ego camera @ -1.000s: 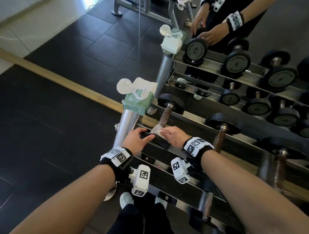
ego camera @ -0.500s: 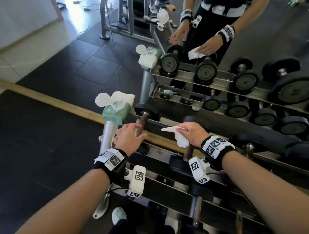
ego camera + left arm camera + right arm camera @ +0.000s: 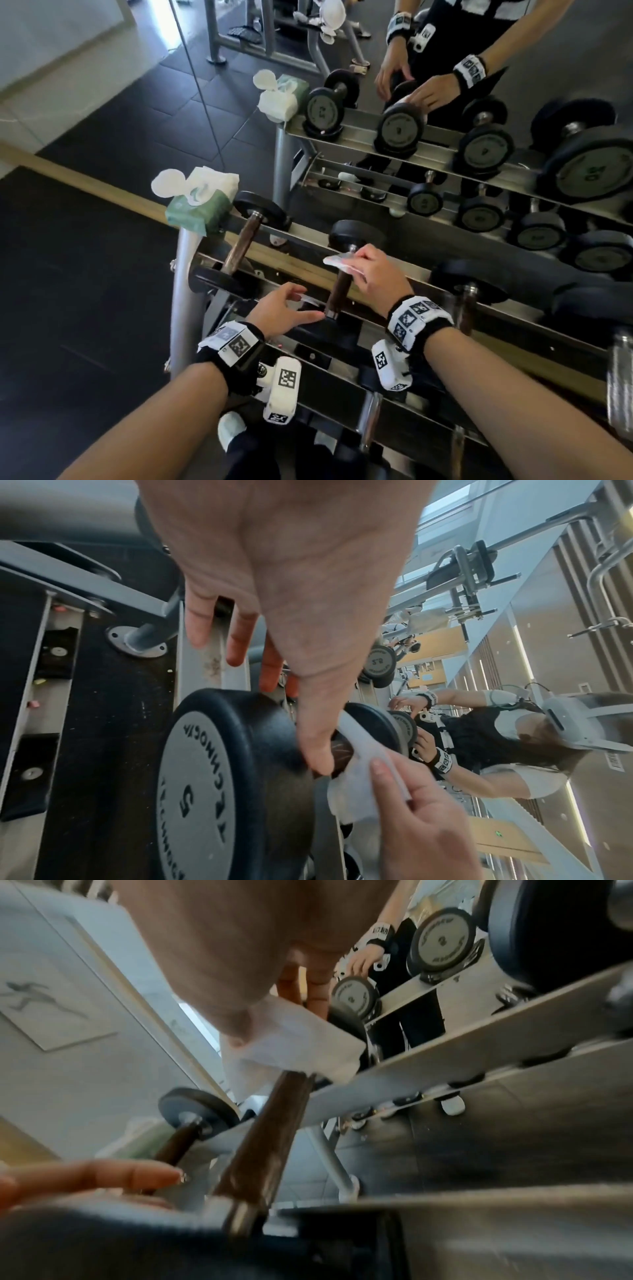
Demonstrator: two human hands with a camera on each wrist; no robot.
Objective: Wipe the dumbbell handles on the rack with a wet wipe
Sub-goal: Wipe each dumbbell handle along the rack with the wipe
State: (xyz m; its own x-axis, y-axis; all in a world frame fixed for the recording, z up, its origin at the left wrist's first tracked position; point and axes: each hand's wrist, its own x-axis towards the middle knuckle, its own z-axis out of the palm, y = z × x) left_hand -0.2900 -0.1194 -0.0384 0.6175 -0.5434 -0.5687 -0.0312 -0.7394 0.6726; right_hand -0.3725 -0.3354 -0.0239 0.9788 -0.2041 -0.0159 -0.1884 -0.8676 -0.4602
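On the top tier of the steel rack [image 3: 185, 281] lies a black dumbbell with a dark brown handle [image 3: 337, 291]. My right hand [image 3: 371, 272] pinches a white wet wipe [image 3: 342, 263] and presses it over the far end of that handle. In the right wrist view the wet wipe [image 3: 294, 1042] drapes over the handle [image 3: 263, 1137]. My left hand [image 3: 291, 308] is spread open, its fingers straight beside the dumbbell's near head. From the left wrist, the thumb touches that head [image 3: 205, 791], marked 5, next to the wipe [image 3: 356, 785].
A green pack of wet wipes [image 3: 198, 205] with its lid open sits on the rack's left post. Left of my hands lies a smaller dumbbell [image 3: 243, 243]; more dumbbells [image 3: 469, 291] lie to the right and on lower tiers. A mirror behind reflects the rack and the person.
Both hands have left the first dumbbell and moved right to the second. The right hand now holds the wipe on its handle, and the left hand has let go and opened.
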